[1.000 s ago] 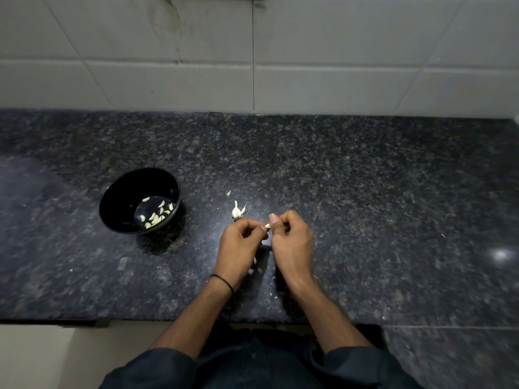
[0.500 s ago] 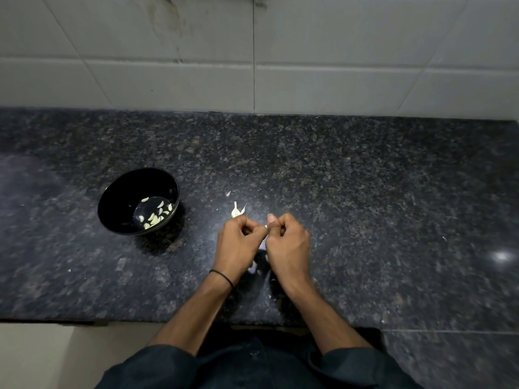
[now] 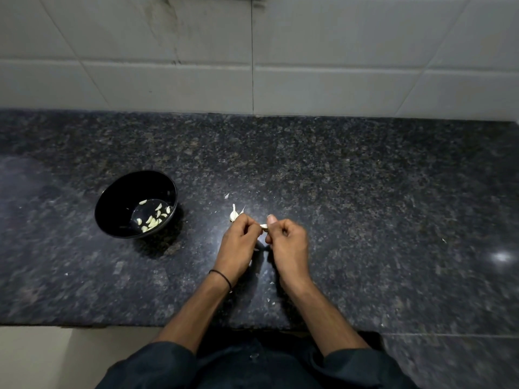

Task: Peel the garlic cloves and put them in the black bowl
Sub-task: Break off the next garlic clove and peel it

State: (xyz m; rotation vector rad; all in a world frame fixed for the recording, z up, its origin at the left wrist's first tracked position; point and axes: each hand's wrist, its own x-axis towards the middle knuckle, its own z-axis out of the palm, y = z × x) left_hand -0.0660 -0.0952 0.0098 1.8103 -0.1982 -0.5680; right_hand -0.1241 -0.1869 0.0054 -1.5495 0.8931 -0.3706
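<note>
Two hands of mine meet over the middle of the dark speckled counter, close together with the knuckles almost touching. My left hand and my right hand both have their fingers curled in, and between them they pinch one small pale clove. Only its tip shows in the gap between my fingers. My right thumb sticks up just beyond the clove, nail facing me. I cannot tell how much skin is on the clove, as my fingers cover most of it.

The black bowl stands on the counter to the left of my hands and well apart from them. A small heap of peeled cloves lies in its bottom, toward the right side.

Just past my left knuckles sits a whitish garlic piece with papery points sticking up. A few scraps of skin lie scattered on the stone, one beyond that piece, some under and between my wrists, one far off to the right.

A thin dark band circles my left wrist. My dark sleeves are pushed up to the elbows at the near edge of the counter. A pale tiled wall rises behind the counter
</note>
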